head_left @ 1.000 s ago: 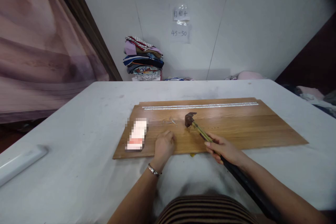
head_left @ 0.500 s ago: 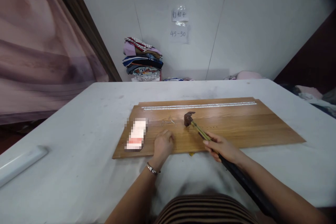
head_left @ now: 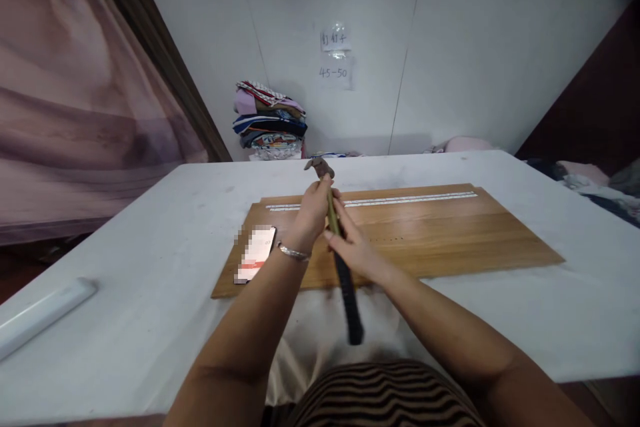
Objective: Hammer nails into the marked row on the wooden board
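A hammer [head_left: 345,290] with a rusty head, yellowish neck and black grip is held up in front of me, head tilted away, above the wooden board [head_left: 450,233]. My left hand [head_left: 313,213] is wrapped round the neck just under the head. My right hand [head_left: 350,247] grips the shaft lower down, where the yellow part meets the black grip. The black grip end points back at my body. The loose nails on the board are hidden behind my hands.
The wooden board lies on a white table [head_left: 150,213] and carries a metal strip [head_left: 425,198] along its far edge and a phone [head_left: 255,253] at its left end. A white bar [head_left: 40,313] lies at the table's left. Folded cloths [head_left: 270,121] are stacked by the wall.
The hammer rose off the board and swung upright to the left. My left hand left the board and took hold of the neck under the head. The camera shifted slightly.
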Available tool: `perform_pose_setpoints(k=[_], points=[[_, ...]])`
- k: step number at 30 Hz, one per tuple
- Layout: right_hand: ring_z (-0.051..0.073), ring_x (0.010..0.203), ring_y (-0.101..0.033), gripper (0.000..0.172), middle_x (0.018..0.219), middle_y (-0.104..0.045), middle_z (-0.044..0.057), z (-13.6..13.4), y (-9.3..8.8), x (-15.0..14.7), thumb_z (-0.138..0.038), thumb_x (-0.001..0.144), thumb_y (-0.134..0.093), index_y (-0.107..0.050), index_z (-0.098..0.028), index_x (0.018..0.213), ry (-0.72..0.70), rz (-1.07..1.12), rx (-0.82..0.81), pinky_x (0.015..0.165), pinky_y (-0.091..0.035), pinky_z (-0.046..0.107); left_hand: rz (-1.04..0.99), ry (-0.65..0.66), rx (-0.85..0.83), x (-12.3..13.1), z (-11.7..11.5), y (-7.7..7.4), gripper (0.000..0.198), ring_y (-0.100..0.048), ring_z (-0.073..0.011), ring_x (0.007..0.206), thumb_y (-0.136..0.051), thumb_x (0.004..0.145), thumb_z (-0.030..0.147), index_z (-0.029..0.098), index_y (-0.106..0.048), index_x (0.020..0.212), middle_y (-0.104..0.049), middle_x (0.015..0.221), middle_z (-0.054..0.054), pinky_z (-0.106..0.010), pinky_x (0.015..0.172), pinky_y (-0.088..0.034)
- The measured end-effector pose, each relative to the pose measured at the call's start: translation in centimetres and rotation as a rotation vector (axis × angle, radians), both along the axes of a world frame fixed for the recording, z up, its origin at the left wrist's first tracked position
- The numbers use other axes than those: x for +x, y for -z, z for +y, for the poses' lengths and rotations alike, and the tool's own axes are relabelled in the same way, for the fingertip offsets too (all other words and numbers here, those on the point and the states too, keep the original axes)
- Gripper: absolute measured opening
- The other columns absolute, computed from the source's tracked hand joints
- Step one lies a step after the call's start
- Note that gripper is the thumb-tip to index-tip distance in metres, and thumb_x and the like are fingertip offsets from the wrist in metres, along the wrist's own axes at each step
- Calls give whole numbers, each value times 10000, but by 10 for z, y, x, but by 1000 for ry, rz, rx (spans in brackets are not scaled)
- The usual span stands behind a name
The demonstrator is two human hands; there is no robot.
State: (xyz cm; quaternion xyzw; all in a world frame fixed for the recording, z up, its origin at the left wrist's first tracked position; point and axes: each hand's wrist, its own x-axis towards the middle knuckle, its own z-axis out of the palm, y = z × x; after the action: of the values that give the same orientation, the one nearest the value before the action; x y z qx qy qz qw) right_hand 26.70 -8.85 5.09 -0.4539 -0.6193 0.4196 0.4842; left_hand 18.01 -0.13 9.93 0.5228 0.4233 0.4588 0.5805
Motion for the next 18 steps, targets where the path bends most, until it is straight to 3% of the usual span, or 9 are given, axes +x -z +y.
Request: perform_pose_setpoints(k=[2,3,5,7,10,15,18], points=[[204,955,-607,751,1231,-594,94,-14,22,-7,-385,907,-546,-165,-266,1543,-79,-63,87,765,-518,306,21,59,24,-12,3,-9,380,-462,-68,468,-503,875,499,132,-571,948,-542,663,17,-191,449,-358],[194,897,-623,717,1148,-639,87,-23,35,-8,-373,907,-553,-223,-246,1530,-150,-112,86,747,-520,304,51,91,46,-19,2,-12,368,-442,-61,454,-515,872,482,129,-572,956,-526,651,26,-189,443,-349],[165,732,-633,482,868,-701,40,-43,61,-6,-303,923,-516,-482,-222,1397,-293,-238,81,680,-510,280,144,131,82,-35,-4,-12,338,-417,-48,441,-546,858,464,139,-565,952,-517,655,34,-181,431,-325],[162,693,-645,301,777,-712,42,-58,81,-1,-235,911,-489,-686,-194,1136,-409,-348,156,662,-504,271,255,150,73,-48,-14,-7,329,-402,-42,430,-552,852,474,148,-555,895,-501,637,43,-181,435,-331],[169,679,-665,284,788,-735,75,-65,95,7,-195,895,-469,-718,-151,1024,-352,-388,255,641,-509,265,291,207,-44,-57,-29,11,402,-382,-41,423,-506,866,526,140,-570,954,-471,622,48,-174,413,-281],[190,728,-691,282,836,-749,84,-55,102,8,-195,917,-449,-701,-180,1044,-272,-462,380,664,-521,277,372,267,-207,-55,-43,46,474,-360,-42,409,-493,844,601,151,-539,984,-448,615,58,-171,388,-267],[179,679,-670,266,776,-731,68,-53,111,7,-181,922,-435,-692,-180,992,-258,-485,487,641,-509,273,395,293,-220,-51,-45,56,472,-344,-40,417,-495,837,610,163,-513,989,-438,608,64,-163,391,-249]])
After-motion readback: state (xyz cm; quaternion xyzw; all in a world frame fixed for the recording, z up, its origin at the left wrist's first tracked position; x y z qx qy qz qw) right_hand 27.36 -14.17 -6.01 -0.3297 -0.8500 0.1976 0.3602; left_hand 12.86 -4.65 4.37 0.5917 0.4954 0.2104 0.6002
